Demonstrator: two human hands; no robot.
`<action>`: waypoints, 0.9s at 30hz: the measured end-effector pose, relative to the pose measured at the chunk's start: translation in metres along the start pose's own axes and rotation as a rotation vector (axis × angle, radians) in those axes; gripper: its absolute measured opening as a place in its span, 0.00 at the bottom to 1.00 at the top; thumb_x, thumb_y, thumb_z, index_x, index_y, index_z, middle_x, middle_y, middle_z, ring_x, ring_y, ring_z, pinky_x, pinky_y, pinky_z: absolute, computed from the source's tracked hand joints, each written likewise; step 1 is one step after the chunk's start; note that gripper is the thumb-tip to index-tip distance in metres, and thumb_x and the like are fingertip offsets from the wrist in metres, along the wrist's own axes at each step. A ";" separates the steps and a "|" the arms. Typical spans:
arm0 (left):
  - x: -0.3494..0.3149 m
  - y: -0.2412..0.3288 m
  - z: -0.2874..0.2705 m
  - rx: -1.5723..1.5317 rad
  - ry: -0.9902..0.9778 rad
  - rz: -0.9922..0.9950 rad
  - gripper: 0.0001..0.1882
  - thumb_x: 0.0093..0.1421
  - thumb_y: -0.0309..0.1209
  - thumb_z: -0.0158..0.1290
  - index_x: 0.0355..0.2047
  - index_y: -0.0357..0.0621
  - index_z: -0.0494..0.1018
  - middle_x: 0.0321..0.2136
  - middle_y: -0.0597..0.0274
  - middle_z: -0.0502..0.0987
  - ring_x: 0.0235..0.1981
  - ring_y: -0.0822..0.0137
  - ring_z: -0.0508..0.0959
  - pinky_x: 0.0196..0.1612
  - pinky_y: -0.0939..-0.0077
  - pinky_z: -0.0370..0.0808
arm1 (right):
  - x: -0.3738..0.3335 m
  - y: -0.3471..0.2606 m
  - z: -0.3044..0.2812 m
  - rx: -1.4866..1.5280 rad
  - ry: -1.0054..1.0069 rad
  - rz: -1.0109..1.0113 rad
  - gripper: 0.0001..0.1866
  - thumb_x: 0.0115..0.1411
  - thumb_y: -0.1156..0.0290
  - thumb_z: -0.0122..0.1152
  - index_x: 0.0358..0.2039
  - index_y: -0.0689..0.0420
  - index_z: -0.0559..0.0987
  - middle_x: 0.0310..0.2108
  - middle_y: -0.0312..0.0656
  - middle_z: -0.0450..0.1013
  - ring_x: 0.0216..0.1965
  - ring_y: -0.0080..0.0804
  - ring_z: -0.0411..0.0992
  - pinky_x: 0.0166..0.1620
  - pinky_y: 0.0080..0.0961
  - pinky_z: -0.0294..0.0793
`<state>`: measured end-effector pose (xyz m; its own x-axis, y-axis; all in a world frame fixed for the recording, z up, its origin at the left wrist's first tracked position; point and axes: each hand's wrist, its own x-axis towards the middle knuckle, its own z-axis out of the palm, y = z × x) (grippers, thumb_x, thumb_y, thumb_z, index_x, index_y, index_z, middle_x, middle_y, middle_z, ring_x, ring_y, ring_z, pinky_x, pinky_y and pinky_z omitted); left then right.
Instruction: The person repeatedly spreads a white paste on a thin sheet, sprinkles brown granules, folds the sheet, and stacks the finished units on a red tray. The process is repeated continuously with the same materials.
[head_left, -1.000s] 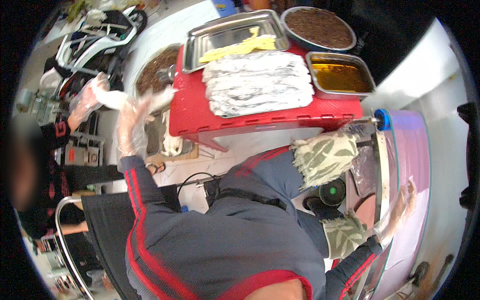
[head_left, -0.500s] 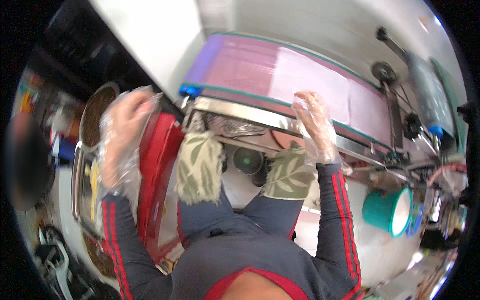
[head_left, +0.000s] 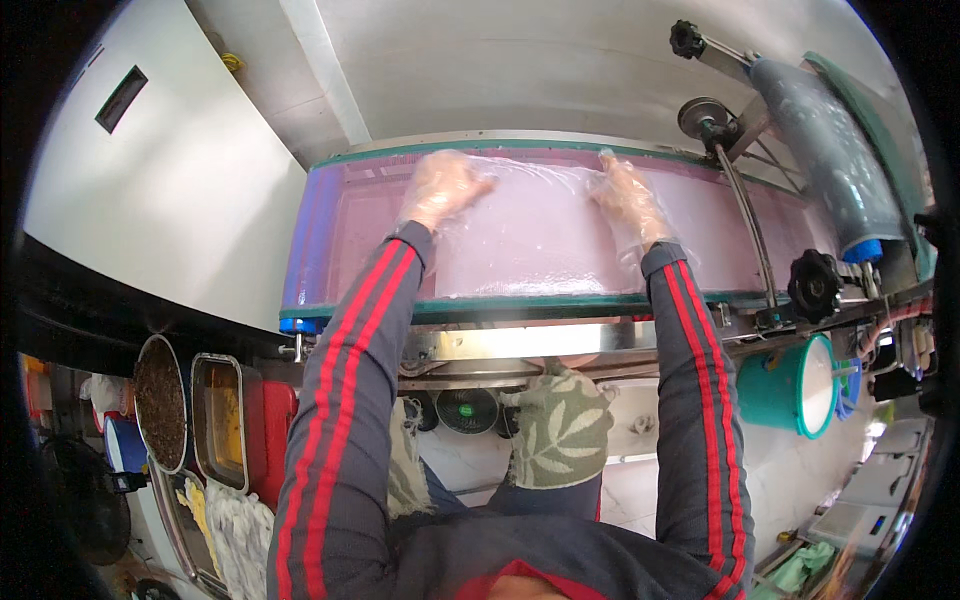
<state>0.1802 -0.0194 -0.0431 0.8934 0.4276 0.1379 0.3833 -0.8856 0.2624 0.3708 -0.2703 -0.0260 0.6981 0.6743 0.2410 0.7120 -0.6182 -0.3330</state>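
Observation:
A thin, wet-looking whitish sheet (head_left: 530, 235) lies over a long pinkish belt with green edges (head_left: 340, 230). My left hand (head_left: 447, 190), in a clear plastic glove, is closed at the far left corner of this sheet. Gloved the same way, my right hand (head_left: 628, 200) pinches its far edge farther right. Between both hands the edge looks thin and wrinkled. The fingertips are partly hidden by the shiny plastic and some blur. What the sheet is made of I cannot tell.
At the right end stand a grey roller (head_left: 825, 150) and black knobs (head_left: 815, 283). A teal bucket (head_left: 770, 385) sits below right. Lower left are a round dark-filled pan (head_left: 160, 405), a metal tray of yellowish liquid (head_left: 220, 425) and a red container (head_left: 278, 430). A metal rail (head_left: 540, 342) runs along the front.
Both hands have moved onto the belt; my left came rightward from beside the red container. Each has closed on the sheet's far edge. The view has shifted toward the belt.

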 end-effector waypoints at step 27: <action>-0.130 0.022 -0.076 -0.153 -0.234 0.139 0.24 0.49 0.50 0.65 0.33 0.39 0.83 0.34 0.43 0.81 0.39 0.42 0.80 0.44 0.53 0.75 | -0.107 -0.039 -0.040 0.230 -0.256 -0.050 0.27 0.61 0.64 0.64 0.59 0.62 0.77 0.53 0.57 0.78 0.55 0.48 0.77 0.55 0.36 0.76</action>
<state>0.0542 -0.0805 0.0170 0.9713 0.2352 -0.0364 0.2299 -0.8875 0.3992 0.2713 -0.3348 -0.0027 0.6006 0.7988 0.0354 0.6886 -0.4942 -0.5306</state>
